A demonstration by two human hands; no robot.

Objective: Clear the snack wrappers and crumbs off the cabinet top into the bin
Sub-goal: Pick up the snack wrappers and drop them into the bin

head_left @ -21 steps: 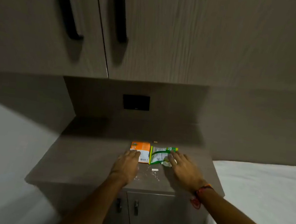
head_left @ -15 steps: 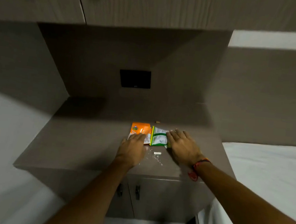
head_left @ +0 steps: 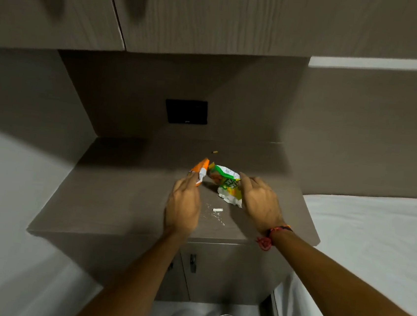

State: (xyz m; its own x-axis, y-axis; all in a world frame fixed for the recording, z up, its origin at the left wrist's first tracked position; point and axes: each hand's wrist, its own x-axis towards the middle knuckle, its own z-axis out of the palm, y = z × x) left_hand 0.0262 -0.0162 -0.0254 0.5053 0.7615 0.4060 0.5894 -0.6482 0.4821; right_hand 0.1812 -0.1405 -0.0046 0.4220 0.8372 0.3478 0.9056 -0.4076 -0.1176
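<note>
A brown wood-grain cabinet top carries loose debris — a scatter of pale crumbs near its front edge, a small white stub among them, and one tiny brown bit far back, near the wall.

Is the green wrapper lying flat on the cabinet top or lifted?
Lifted and crumpled: the green wrapper stands tilted in the right hand, over its shadow on the cabinet top.

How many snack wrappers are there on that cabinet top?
2. The orange wrapper is pinched in the left hand; the green wrapper is in the right hand, just beside it. Others may hide behind the hands.
</note>
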